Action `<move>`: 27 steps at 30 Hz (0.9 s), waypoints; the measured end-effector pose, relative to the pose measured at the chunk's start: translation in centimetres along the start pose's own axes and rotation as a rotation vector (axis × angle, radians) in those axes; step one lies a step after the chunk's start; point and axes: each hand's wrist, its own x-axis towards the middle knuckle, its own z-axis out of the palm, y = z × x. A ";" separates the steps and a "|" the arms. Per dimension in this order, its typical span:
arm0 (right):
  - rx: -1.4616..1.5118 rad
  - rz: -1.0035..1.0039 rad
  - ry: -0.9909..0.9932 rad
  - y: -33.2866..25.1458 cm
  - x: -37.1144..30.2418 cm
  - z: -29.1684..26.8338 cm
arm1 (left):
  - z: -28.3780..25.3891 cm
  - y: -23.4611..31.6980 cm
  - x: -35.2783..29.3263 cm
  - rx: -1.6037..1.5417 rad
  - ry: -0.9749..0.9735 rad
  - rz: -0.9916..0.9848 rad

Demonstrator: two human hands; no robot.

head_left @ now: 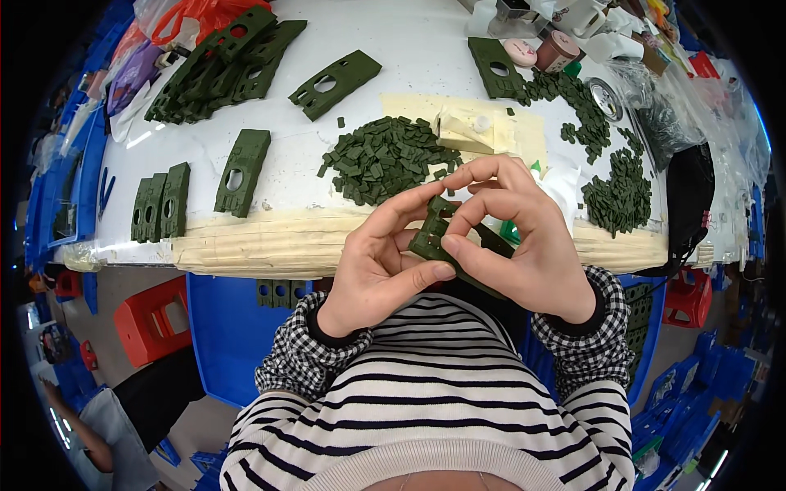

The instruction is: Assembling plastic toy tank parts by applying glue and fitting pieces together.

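Note:
My left hand [381, 245] is closed around a dark green plastic model tank hull part [427, 237], its thumb along the near edge and its fingers on the far side. My right hand [528, 237] is bent over the same part. Its thumb and index finger are pinched at the part's surface, and anything between them is hidden. The other right fingers arch over the part's far end. Just beyond my hands lies a heap of small flat dark green plastic pieces [381, 159].
Similar hull parts lie singly [244, 173], in a row [160, 203] and in a pile [225, 69] at left. More small pieces [620, 192] lie at right. A white box [475, 129] stands behind the heap. Beige padding [262, 245] covers the table edge; a blue tray [221, 335] is below.

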 end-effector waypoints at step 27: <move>-0.036 -0.006 -0.027 0.5 0.3 0.0 | -0.3 -0.6 0.0 0.002 -0.011 -0.018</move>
